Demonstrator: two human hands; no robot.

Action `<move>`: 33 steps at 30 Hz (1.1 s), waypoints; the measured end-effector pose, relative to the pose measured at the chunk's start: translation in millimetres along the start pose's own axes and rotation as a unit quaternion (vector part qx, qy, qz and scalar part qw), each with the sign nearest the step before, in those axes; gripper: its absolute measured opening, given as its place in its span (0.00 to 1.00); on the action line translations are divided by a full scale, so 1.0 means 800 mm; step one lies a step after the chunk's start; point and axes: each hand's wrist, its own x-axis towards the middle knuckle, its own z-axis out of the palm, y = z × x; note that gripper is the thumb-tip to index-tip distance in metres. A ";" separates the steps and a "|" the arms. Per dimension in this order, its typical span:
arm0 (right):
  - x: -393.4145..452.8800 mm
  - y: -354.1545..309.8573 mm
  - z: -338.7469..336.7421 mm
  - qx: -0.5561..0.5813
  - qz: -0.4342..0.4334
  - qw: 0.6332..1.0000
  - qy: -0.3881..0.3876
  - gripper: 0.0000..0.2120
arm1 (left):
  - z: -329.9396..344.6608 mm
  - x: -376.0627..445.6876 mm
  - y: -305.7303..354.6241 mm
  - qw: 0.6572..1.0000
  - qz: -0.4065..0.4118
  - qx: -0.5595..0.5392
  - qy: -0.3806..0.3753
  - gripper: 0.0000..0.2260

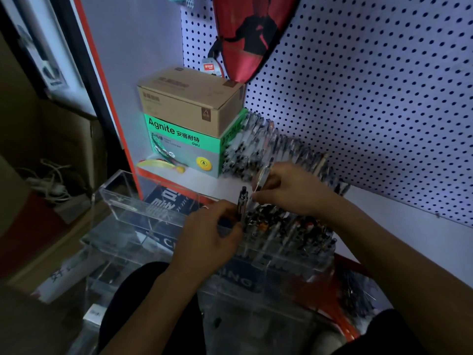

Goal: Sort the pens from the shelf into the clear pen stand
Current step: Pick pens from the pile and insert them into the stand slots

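Head view: at far left a tangle of white cables point(50, 184) lies in a dim corner beside brown cartons point(64, 139). Next comes the clear pen stand point(143, 208), its empty left compartments showing dark printed packaging point(163, 201) beneath. Behind it, on the white shelf point(384, 216), a green Agnite box point(184, 147) carries a brown cardboard box point(189, 98), and a red racket cover point(245, 34) hangs on the dotted pegboard point(371, 85). The left hand point(207, 234) pinches one upright pen point(242, 203) at the stand's filled section, where many pens point(286, 226) already stand packed together. Just right of it the right hand point(286, 188) has curled fingers gripping something thin, partly blurred. It blocks part of the row of pens point(256, 142) leaning along the pegboard on the shelf.
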 end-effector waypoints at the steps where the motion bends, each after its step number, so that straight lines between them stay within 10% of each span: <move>1: 0.000 0.000 0.000 -0.010 -0.004 1.000 -0.015 0.14 | 0.001 0.000 0.000 1.000 -0.003 0.000 -0.001 0.08; 33: 0.023 -0.017 -0.016 -0.117 -0.048 0.989 -0.076 0.06 | 0.010 0.005 0.021 0.996 -0.020 0.050 0.070 0.07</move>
